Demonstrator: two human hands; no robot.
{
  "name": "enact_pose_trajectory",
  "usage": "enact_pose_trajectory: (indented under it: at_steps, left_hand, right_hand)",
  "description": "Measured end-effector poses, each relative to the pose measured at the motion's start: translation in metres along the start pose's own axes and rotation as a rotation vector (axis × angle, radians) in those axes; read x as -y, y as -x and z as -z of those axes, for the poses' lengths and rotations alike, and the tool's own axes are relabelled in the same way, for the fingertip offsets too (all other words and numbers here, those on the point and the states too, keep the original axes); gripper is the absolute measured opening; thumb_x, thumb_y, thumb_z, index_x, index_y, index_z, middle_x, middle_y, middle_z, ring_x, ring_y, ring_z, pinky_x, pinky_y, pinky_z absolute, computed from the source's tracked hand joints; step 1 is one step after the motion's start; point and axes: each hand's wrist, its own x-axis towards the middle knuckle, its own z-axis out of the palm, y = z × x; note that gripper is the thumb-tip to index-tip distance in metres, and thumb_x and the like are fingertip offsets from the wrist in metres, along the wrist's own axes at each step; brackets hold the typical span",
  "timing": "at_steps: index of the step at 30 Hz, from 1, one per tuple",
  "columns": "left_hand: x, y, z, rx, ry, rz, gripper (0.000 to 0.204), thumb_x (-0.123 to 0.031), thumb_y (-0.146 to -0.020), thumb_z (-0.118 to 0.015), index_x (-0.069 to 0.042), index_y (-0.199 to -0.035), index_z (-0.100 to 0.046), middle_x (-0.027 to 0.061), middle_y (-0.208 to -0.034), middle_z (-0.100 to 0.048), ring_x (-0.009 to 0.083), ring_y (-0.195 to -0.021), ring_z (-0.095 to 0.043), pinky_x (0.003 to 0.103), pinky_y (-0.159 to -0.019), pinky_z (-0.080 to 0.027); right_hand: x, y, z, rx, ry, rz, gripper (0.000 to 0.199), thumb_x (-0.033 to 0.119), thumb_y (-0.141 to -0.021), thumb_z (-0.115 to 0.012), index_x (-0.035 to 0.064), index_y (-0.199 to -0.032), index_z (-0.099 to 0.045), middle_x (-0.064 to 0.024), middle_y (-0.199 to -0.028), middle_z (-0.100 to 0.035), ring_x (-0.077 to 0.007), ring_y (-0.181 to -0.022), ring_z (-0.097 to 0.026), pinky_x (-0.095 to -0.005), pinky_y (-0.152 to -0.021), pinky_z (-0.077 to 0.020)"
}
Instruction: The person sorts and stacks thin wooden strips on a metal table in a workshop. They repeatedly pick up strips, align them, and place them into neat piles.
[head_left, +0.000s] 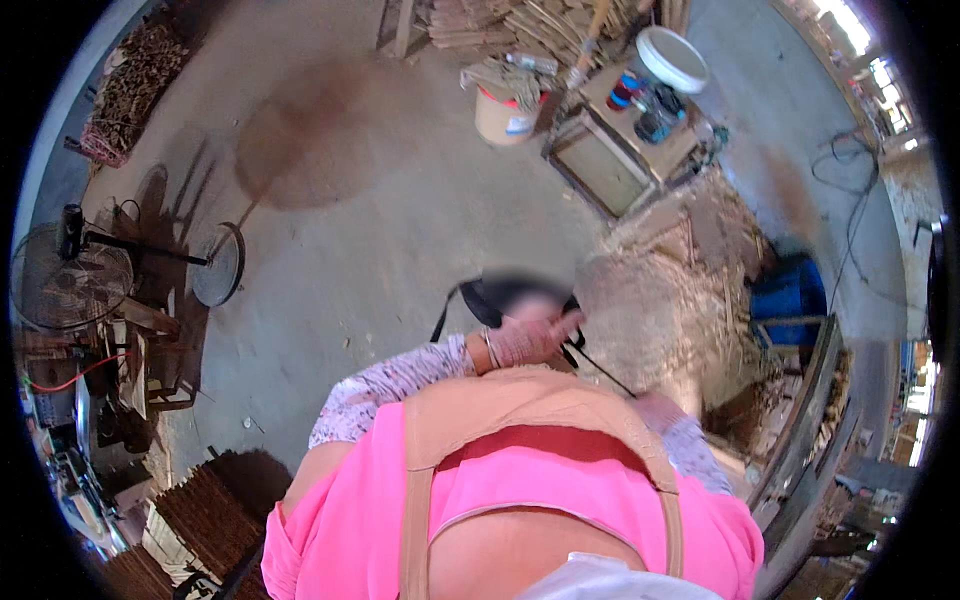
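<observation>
My left hand (pixel 525 340), in a pale pinkish glove below a floral sleeve, is in front of my chest with its fingers closed on a black strapped item (pixel 487 300). A blurred patch covers the item's middle, so its kind is unclear. One loose strap hangs off its left side. From its right side a thin black strap (pixel 605 372) runs tight down to my right hand (pixel 657 408). That hand is smeared and partly in shade at my right side, closed at the strap's end.
A standing fan (pixel 72 275) is at the left. Ahead are a bucket (pixel 505 115) with cloth on it and a low table (pixel 665 150) bearing a white basin (pixel 672 60). Wood scraps (pixel 690 310) cover the floor at right, near a blue bin (pixel 790 300). Stacked wood pieces (pixel 215 505) stand lower left.
</observation>
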Motion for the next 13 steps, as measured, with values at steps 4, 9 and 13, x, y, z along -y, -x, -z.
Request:
enact_pose_trajectory:
  at_steps: [4,9,13]
  left_hand:
    - [0.016,-0.04,0.053,0.334,0.395,0.141,0.042,-0.041,-0.099,-0.071,-0.013,-0.129,-0.07,0.0144,-0.082,-0.062,0.036,-0.076,-0.065,0.048,-0.067,-0.05]
    - [0.095,-0.15,0.095,0.352,0.327,0.026,0.037,-0.039,-0.104,-0.067,-0.017,-0.133,-0.072,0.0112,-0.088,-0.066,0.0307,-0.083,-0.068,0.043,-0.072,-0.053]
    - [0.1,-0.219,0.153,0.348,0.623,0.434,0.039,-0.046,-0.106,-0.065,-0.011,-0.12,-0.078,0.01,-0.096,-0.077,0.0202,-0.089,-0.072,0.037,-0.08,-0.057]
  right_hand:
    - [0.062,0.024,0.068,0.281,-0.018,-0.085,0.046,0.048,-0.099,-0.074,0.0045,-0.112,-0.077,-0.005,-0.081,-0.071,-0.0179,-0.073,-0.066,-0.0374,-0.07,-0.0546]
    - [0.235,-0.078,0.216,-0.424,0.314,0.45,0.055,0.044,-0.101,-0.075,0.0109,-0.143,-0.067,-0.0049,-0.104,-0.073,-0.0144,-0.092,-0.066,-0.0354,-0.084,-0.0566]
    - [0.432,-0.076,0.277,-0.318,-0.226,1.345,0.085,0.037,-0.095,-0.085,-0.0003,-0.161,-0.046,-0.0098,-0.143,-0.065,-0.0191,-0.119,-0.065,-0.0344,-0.102,-0.0533]
